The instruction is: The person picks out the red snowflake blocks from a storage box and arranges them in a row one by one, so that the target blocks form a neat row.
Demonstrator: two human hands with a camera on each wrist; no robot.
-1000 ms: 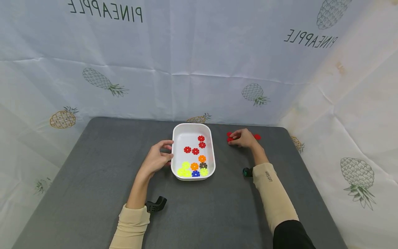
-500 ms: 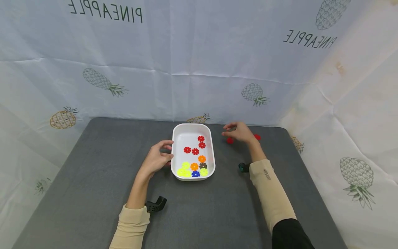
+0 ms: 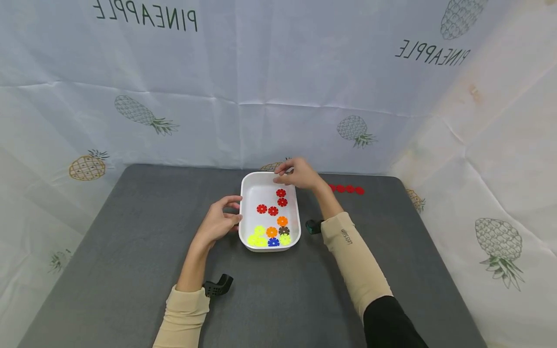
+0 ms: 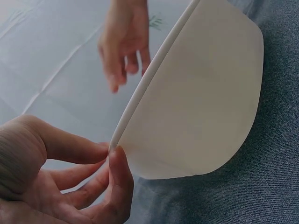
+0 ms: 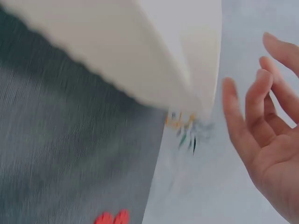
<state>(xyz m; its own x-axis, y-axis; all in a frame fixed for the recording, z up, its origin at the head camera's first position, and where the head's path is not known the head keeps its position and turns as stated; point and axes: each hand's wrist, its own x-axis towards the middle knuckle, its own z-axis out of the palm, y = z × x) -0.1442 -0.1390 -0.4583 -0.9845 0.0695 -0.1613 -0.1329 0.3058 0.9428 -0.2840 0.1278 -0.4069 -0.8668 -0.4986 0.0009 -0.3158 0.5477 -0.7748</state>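
Note:
My left hand (image 3: pixel 216 222) pinches the left rim of a white rectangular tray (image 3: pixel 249 191) in the head view. Thumb and finger meet on that rim in the left wrist view. Inside lie several notched plastic discs: red discs (image 3: pixel 273 210) mid-tray, with yellow (image 3: pixel 259 231), orange (image 3: pixel 271 232), blue (image 3: pixel 273 242) and dark brown (image 3: pixel 284 231) ones nearer me. Above the far right corner hovers my right hand (image 3: pixel 301 175). Its fingers (image 5: pixel 233 107) are spread apart in the right wrist view, and nothing shows between them. On the table beyond its forearm, several red discs (image 3: pixel 350 189) form a row.
The dark grey table (image 3: pixel 174 193) ends at a pineapple-print curtain (image 3: pixel 217 130) along the back and sides. A black wrist mount (image 3: pixel 219 285) sticks out from the left wrist, and another (image 3: pixel 313 226) from the right.
My right hand has lifted from the red discs on the table and moved left over the tray's far corner, uncovering the row. The left hand and tray stay put.

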